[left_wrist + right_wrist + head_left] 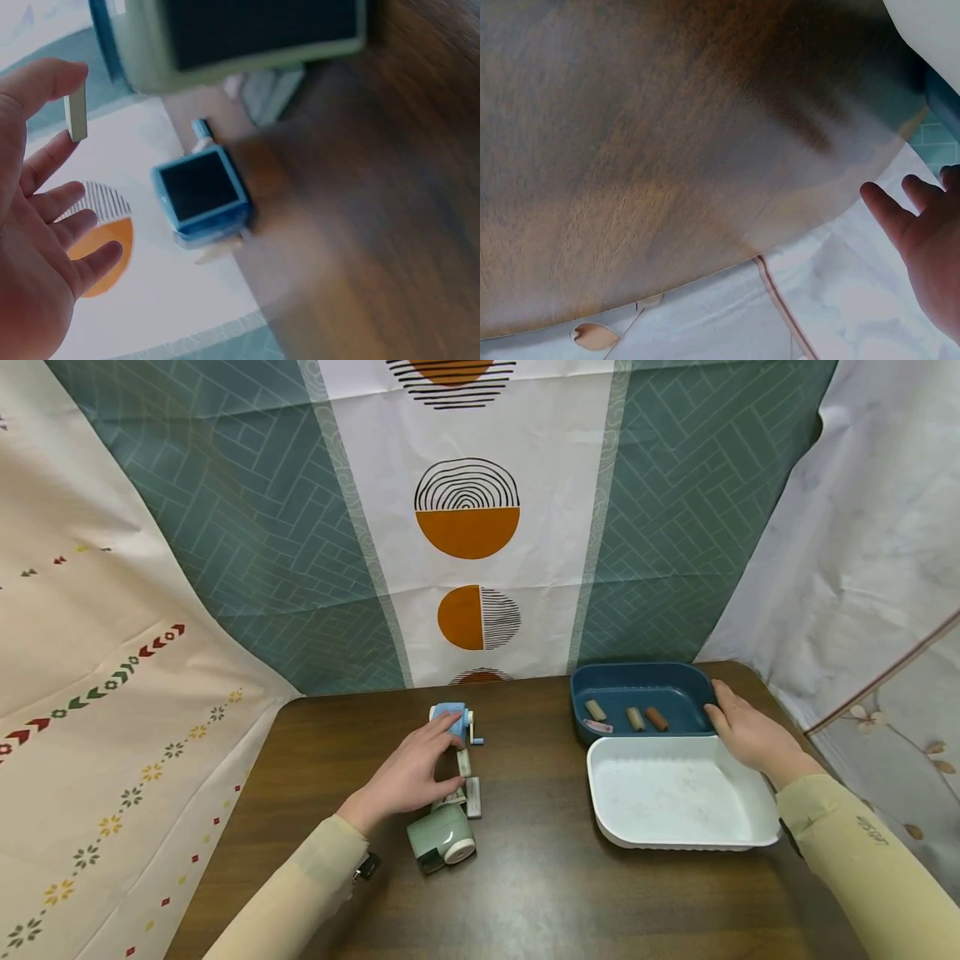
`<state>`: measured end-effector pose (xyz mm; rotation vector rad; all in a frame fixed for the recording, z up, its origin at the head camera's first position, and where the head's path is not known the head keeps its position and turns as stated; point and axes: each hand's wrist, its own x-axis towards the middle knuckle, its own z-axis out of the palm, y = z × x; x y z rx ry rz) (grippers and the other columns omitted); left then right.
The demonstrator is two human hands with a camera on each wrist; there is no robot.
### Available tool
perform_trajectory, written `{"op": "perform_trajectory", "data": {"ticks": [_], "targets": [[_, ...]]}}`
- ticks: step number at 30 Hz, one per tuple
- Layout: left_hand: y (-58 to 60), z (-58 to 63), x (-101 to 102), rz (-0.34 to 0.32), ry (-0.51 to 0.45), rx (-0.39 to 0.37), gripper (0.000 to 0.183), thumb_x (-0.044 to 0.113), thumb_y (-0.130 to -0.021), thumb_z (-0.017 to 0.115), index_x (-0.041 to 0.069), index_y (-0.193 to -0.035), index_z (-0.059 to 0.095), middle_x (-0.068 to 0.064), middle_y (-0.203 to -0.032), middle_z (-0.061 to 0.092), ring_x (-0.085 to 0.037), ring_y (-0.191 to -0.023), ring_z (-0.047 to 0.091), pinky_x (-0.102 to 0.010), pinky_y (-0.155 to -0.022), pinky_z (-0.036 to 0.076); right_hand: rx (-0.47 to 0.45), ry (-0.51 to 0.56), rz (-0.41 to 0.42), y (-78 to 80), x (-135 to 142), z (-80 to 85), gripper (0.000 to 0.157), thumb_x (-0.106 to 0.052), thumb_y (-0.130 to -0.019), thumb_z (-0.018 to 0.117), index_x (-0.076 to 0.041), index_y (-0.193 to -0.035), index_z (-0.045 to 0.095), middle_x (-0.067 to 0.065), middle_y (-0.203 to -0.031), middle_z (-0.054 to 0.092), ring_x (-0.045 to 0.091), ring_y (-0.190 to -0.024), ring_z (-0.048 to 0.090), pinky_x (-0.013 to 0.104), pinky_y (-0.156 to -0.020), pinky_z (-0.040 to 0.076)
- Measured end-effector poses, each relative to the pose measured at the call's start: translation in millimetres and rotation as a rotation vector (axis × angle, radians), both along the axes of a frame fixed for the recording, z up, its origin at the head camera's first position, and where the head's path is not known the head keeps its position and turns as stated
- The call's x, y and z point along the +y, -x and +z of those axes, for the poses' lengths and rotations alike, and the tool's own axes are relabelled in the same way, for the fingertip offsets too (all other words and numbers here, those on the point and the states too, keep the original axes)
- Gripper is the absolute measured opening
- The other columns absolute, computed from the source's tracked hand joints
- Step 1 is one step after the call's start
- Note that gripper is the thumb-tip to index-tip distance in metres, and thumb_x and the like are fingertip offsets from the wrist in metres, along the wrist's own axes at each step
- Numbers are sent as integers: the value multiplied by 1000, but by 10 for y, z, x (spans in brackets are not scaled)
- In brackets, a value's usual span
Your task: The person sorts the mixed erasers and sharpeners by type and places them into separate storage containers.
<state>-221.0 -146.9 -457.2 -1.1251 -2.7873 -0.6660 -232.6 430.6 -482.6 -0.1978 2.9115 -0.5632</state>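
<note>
My left hand pinches a small off-white block, probably an eraser, between thumb and index finger; the other fingers are spread. Just beyond my fingertips stands a blue crank pencil sharpener. Below the hand lies a green sharpener with a round pale knob, beside a grey block; another small piece there is partly covered by the hand. My right hand rests at the right end of a dark blue tray, fingers along its rim, thumb toward the inside.
Several small tan, brown and pinkish pieces lie in the blue tray. In front of it, a white tray overlaps its near edge. Patterned cloth hangs behind the wooden table and along both sides.
</note>
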Motion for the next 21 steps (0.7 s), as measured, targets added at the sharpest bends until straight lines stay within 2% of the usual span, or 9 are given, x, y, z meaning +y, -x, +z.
{"op": "perform_trajectory", "data": {"ticks": [6, 8, 15, 21], "targets": [[-29, 116, 163, -27, 19, 2, 39, 31, -91, 86, 11, -120, 70, -13, -172, 35, -37, -160, 29, -60, -122, 33, 4, 2, 2, 0, -2, 1, 76, -44, -118, 19, 10, -165, -8, 38, -171, -2, 60, -155, 9, 72, -122, 15], [-26, 136, 220, -36, 18, 16, 39, 31, -90, 87, 11, -119, 69, -13, -172, 35, -38, -159, 30, -60, -121, 34, 4, 1, 2, -1, -2, 0, 76, -44, -118, 19, 10, -165, -8, 38, -171, -2, 59, -156, 8, 72, -122, 15], [-36, 213, 472, -60, 31, 29, 38, 31, -91, 87, 13, -118, 68, -11, -172, 34, -30, -162, 25, -60, -122, 33, 0, 7, -4, -8, -9, -7, 76, -44, -118, 21, 9, -166, -8, 38, -171, -3, 59, -156, 6, 72, -122, 14], [-73, 274, 706, -98, 34, 48, 39, 32, -91, 87, 14, -119, 68, -11, -172, 36, -31, -161, 27, -62, -121, 35, 7, -4, -9, -19, -15, 12, 75, -43, -119, 21, 8, -166, -6, 37, -171, -3, 60, -156, 4, 73, -121, 13]]}}
